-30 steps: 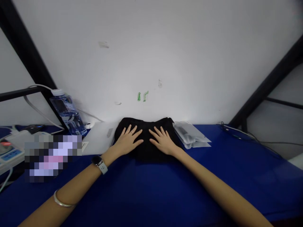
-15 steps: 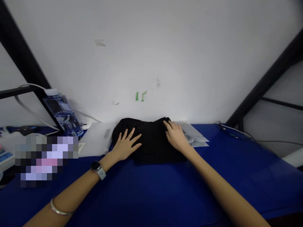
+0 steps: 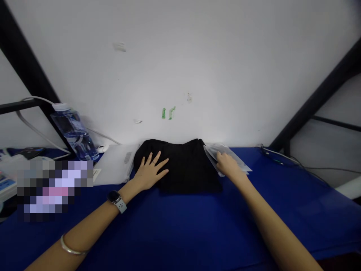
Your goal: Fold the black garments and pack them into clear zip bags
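Observation:
A folded black cloth (image 3: 186, 169) lies on the blue tabletop (image 3: 180, 229) against the wall. My left hand (image 3: 149, 171) rests flat on its left part, fingers spread, with nothing held. To the right of the cloth lie clear plastic bags (image 3: 237, 160), partly under its edge. My right hand (image 3: 227, 164) is on these bags with its fingers curled together, closed on the plastic. Its fingertips are partly hidden. Left of the cloth is a frosted white plastic bag (image 3: 113, 165) with a small printed label.
A water bottle (image 3: 75, 131) stands at the back left, near a white earphone case (image 3: 102, 149). A blurred patch covers items at the far left. Black metal beams (image 3: 316, 94) rise at both sides. Cables (image 3: 284, 160) lie at the back right.
My right hand has moved right, off the black cloth and onto the clear bags, and its fingers have curled closed. My left hand stays on the cloth.

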`<state>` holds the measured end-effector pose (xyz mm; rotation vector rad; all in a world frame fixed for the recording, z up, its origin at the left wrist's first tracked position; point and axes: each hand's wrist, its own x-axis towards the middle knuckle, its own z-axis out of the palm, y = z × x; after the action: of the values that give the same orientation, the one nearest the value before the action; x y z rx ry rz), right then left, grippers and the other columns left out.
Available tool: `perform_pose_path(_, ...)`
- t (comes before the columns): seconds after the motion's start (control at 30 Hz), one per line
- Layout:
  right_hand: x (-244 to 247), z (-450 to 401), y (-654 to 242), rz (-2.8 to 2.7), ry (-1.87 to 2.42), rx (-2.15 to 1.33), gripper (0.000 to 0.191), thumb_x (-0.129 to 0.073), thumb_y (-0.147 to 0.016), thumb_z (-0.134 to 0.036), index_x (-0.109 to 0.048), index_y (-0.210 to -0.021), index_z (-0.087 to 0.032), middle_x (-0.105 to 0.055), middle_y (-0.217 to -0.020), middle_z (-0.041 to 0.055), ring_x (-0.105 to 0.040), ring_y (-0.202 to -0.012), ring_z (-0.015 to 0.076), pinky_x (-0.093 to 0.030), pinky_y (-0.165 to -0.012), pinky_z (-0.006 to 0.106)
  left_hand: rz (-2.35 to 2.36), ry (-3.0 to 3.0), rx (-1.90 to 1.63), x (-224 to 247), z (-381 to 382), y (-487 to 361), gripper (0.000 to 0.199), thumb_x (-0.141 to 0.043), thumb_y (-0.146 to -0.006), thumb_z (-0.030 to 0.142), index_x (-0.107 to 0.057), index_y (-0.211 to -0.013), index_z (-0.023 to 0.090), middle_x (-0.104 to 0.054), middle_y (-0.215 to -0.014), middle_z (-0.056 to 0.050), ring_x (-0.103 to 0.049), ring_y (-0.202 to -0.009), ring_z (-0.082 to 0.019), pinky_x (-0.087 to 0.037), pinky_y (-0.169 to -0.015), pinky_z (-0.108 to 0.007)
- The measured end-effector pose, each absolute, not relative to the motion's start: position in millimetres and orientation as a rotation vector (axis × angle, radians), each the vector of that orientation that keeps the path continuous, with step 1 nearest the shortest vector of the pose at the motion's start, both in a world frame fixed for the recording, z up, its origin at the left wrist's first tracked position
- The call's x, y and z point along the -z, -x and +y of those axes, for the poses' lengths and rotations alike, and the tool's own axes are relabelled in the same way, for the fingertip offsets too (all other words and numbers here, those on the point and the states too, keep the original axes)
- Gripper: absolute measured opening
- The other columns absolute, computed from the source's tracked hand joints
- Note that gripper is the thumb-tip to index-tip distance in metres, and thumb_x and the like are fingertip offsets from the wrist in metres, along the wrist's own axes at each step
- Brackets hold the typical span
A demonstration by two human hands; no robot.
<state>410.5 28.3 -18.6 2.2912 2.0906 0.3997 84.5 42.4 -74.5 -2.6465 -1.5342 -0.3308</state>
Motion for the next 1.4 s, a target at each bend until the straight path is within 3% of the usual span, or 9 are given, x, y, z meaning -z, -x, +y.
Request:
perform_pose_path(0.17, 0.4, 25.6, -417.0, 1.955, -2.45, -0.429, 0.032, -0.037, -0.084, -0.007, -0.063, -0.102, -0.008, -0.066, -0.093, 0.0208, -0.065, -0.083, 0.0286, -0.043, -0.067, 0.034, -1.554, 2.656, 0.328, 71.7, 41.4, -84.8, 0.055, -0.031, -0.094, 0.057, -0.027, -0.145, 0.038, -0.012, -0.157, -0.004, -0.017, -0.14, -0.041, -0.022, -0.107, -0.062)
perform_pose_path(0.4, -28.5, 10.9, -393.4, 2.09, -2.664, -0.67, 0.041, -0.038, -0.086, -0.015, -0.058, -0.122, -0.015, -0.07, -0.088, 0.016, -0.066, -0.074, 0.0278, -0.044, -0.064, 0.035, -1.489, 2.642, 0.422, 78.2, 42.6, -83.7, 0.054, -0.031, -0.094, 0.055, -0.03, -0.144, 0.037, -0.019, -0.156, -0.006, -0.021, -0.139, -0.041, -0.026, -0.104, -0.064)
perform_pose_path(0.5, -20.2, 8.1, -362.3, 2.5, -2.416, -0.777, 0.046, -0.037, -0.087, -0.013, -0.053, -0.129, -0.017, -0.069, -0.103, 0.0136, -0.066, -0.077, 0.0248, -0.048, -0.066, 0.034, -1.483, 2.533, 0.613, 72.7, 37.9, -86.3, 0.065, -0.036, -0.092, 0.057, -0.021, -0.149, 0.028, -0.018, -0.156, -0.009, -0.013, -0.141, -0.039, -0.023, -0.107, -0.061)
perform_pose_path(0.6, 1.3, 10.9, -333.8, 2.886, -1.964, -0.807, 0.05, -0.035, -0.087, -0.008, -0.049, -0.133, -0.017, -0.063, -0.121, 0.0119, -0.062, -0.1, 0.0235, -0.051, -0.078, 0.033, -1.437, 2.311, 0.844, 59.7, 29.8, -90.4, 0.079, -0.045, -0.09, 0.053, -0.011, -0.151, 0.015, -0.009, -0.157, -0.014, -0.002, -0.143, -0.035, -0.016, -0.112, -0.058)
perform_pose_path(0.77, 37.4, 17.5, -306.0, 3.137, -1.219, -0.84, 0.045, -0.035, -0.093, -0.011, -0.047, -0.136, -0.018, -0.056, -0.133, 0.0094, -0.048, -0.124, 0.0249, -0.044, -0.098, 0.041, -1.203, 2.324, 0.745, 46.6, 22.7, -92.9, 0.057, -0.052, -0.09, 0.032, -0.034, -0.144, 0.027, -0.018, -0.156, -0.005, -0.007, -0.144, -0.032, -0.01, -0.113, -0.06)
perform_pose_path(0.9, 44.5, 18.4, -306.6, 3.132, -1.163, -0.86, 0.047, -0.035, -0.093, -0.01, -0.038, -0.14, -0.011, -0.049, -0.138, 0.0148, -0.046, -0.125, 0.0264, -0.042, -0.1, 0.042, -1.148, 2.417, 0.596, 53.8, 28.9, -91.6, 0.049, -0.038, -0.09, 0.011, -0.045, -0.138, 0.02, -0.036, -0.149, -0.007, -0.021, -0.142, -0.027, -0.022, -0.113, -0.051)
perform_pose_path(1.1, 39.4, 11.4, -331.4, 3.22, -1.316, -0.789, 0.03, -0.042, -0.092, -0.015, -0.055, -0.119, -0.012, -0.062, -0.111, 0.0157, -0.059, -0.098, 0.0242, -0.05, -0.076, 0.036, -1.289, 2.328, 0.653, 61.5, 34.5, -88.0, 0.053, -0.026, -0.09, 0.003, -0.044, -0.139, 0.016, -0.046, -0.142, -0.011, -0.034, -0.137, -0.026, -0.03, -0.11, -0.05)
perform_pose_path(1.27, 44.9, 6.2, -329.6, 3.402, -1.319, -0.723, 0.019, -0.039, -0.096, -0.017, -0.058, -0.094, -0.013, -0.061, -0.083, 0.0073, -0.058, -0.072, 0.0135, -0.044, -0.061, 0.024, -1.404, 2.238, 0.705, 59.3, 32.2, -84.8, 0.054, -0.025, -0.089, 0.002, -0.042, -0.139, 0.011, -0.045, -0.141, -0.015, -0.034, -0.137, -0.028, -0.028, -0.109, -0.052)
perform_pose_path(1.4, 50.8, 6.3, -323.8, 3.386, -1.342, -0.796, 0.026, -0.037, -0.097, -0.016, -0.056, -0.08, -0.015, -0.056, -0.072, 0.0024, -0.05, -0.06, 0.0105, -0.037, -0.055, 0.023, -1.276, 2.3, 0.732, 57.3, 32.2, -85.3, 0.054, -0.029, -0.088, 0.002, -0.043, -0.139, 0.015, -0.047, -0.14, -0.013, -0.033, -0.137, -0.028, -0.026, -0.108, -0.055)
